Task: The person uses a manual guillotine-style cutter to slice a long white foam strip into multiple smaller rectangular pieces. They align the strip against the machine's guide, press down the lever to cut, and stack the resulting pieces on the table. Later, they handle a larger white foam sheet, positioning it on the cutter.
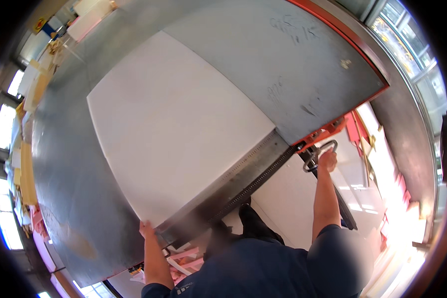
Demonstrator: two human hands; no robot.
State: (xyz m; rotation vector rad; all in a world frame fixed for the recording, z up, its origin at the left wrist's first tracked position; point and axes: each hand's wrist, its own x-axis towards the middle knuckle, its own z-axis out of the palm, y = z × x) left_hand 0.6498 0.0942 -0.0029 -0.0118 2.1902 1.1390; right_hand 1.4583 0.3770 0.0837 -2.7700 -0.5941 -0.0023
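A large white sheet [179, 124], which looks like foam, lies flat on a grey metal table [69, 174]. My left hand [146, 229] has its fingers closed at the sheet's near left corner. A metal strip [228, 184] with a toothed or perforated edge runs along the sheet's near side. To the right, below the red table edge, a metal handwheel [310, 161] sticks out. My right hand [328, 161] is wrapped round its rim.
A red rail [342, 30] borders the table's far right side, beside windows [407, 39]. Pink and white pieces [184, 260] lie below on the left. Stacked yellow and white blocks [27, 174] line the left. A white block [89, 20] stands at the far left.
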